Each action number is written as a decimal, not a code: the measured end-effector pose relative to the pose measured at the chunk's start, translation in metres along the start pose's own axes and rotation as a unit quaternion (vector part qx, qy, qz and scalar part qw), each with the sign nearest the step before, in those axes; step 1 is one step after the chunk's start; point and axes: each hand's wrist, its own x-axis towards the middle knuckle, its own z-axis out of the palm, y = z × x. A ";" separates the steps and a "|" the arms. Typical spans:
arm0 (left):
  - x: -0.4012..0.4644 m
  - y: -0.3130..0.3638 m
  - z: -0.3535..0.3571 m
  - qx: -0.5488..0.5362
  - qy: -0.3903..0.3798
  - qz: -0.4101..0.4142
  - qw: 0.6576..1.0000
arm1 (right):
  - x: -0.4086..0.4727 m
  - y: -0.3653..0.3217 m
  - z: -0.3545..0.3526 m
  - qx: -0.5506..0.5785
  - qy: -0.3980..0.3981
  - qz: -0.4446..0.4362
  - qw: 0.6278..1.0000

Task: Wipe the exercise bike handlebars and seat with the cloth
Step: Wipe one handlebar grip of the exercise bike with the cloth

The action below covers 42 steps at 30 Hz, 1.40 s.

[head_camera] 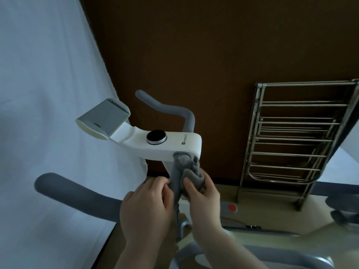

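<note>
Grey, soft cloth [189, 171] bunches limply just below the white console [167, 144]; left hand [147, 206] and right hand [204, 199] both pinch it, best gripped bunched against the handlebar [81, 193].

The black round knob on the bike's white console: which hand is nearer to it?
Right, narrowly. The right hand grips the bunched grey cloth below the knob, slightly rightward. The left hand pinches the cloth's hanging part, lower still.

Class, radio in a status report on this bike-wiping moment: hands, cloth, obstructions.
Left hand and right hand both gripping grey cloth. Cloth bunched on near handlebar where it meets white console. Seat out of view. Nothing in the way.
</note>
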 end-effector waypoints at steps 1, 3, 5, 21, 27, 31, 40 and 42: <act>0.000 0.001 0.000 0.004 0.002 -0.002 1.000 | 0.012 -0.004 0.001 -0.012 0.005 0.004 1.000; 0.000 0.002 -0.003 0.011 0.003 -0.007 1.000 | 0.031 -0.014 0.005 -0.032 0.015 0.005 0.999; -0.001 0.002 -0.004 0.012 0.002 -0.016 1.000 | 0.029 -0.010 0.005 -0.038 0.008 0.003 0.999; -0.005 0.012 -0.001 0.048 0.051 -0.099 0.993 | 0.080 -0.049 -0.012 -0.436 -0.223 -0.265 0.831; -0.004 0.009 -0.005 0.034 0.022 -0.096 0.995 | 0.075 -0.044 -0.014 -0.442 -0.332 -0.347 0.758; -0.003 0.010 -0.006 0.028 0.002 -0.124 0.992 | 0.079 -0.044 -0.016 -0.434 -0.277 -0.335 0.789; -0.005 0.009 -0.004 0.021 0.027 -0.132 0.991 | 0.083 -0.043 -0.024 -0.410 -0.307 -0.357 0.781; -0.005 0.009 -0.005 0.019 0.026 -0.138 0.990 | 0.074 -0.040 -0.025 -0.400 -0.344 -0.395 0.752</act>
